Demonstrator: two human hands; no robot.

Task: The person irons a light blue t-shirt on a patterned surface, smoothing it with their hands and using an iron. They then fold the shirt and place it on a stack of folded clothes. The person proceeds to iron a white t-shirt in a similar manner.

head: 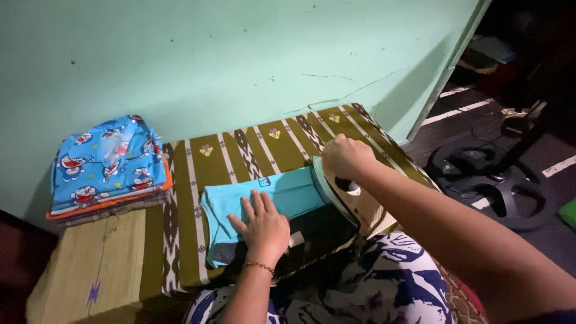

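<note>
At centre frame, your left hand (262,223) lies flat, fingers spread, on the turquoise garment (282,198) atop the olive patterned cloth (234,156), while your right hand (347,157) grips the iron (342,195) at its right edge.

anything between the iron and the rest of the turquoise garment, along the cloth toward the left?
Yes: the left hand lies flat on the turquoise garment, left of the iron gripped by the right hand. Bare cloth lies between them.
</note>
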